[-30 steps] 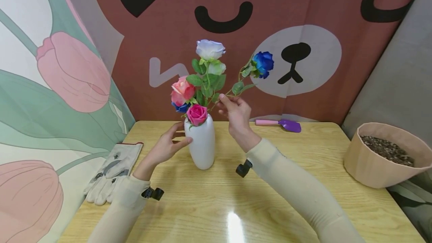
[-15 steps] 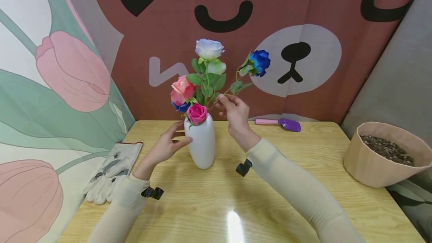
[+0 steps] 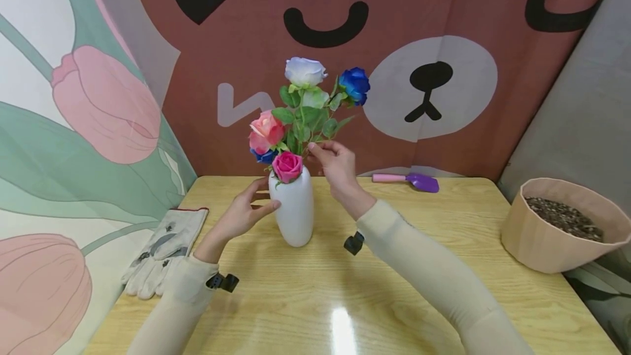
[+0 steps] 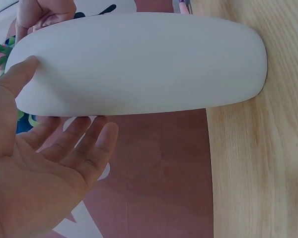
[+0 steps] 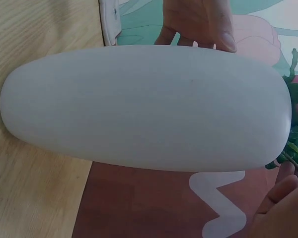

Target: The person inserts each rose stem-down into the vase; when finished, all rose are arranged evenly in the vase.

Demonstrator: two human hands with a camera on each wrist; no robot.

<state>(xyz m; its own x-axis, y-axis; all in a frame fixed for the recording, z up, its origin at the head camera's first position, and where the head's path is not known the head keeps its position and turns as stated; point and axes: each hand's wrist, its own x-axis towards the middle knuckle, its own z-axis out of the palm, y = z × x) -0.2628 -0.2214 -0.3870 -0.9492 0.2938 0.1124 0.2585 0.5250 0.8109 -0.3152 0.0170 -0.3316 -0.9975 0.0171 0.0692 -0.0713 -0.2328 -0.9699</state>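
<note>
A white vase (image 3: 294,215) stands upright on the table, with a white rose (image 3: 305,72), a coral rose (image 3: 267,131), a pink rose (image 3: 287,166) and a partly hidden blue rose at its mouth. My left hand (image 3: 242,213) steadies the vase from the left, thumb on its near side and fingers at its far side; the left wrist view shows the thumb (image 4: 22,74) touching it near the top. Just above the rim, my right hand (image 3: 340,171) pinches the leafy stem of another blue rose (image 3: 354,85), whose bloom leans right. The stem's lower end is hidden.
White work gloves (image 3: 165,251) lie at the table's left edge. A small purple trowel (image 3: 422,182) with a pink handle lies at the back. On the right stands a peach pot (image 3: 537,240) holding dark soil. A patterned cloth backdrop (image 3: 236,152) hangs close behind the table.
The blue rose in my right hand has swung left and more upright, its bloom nearer the white rose. My right hand has shifted slightly left and down. The left hand and vase stay still.
</note>
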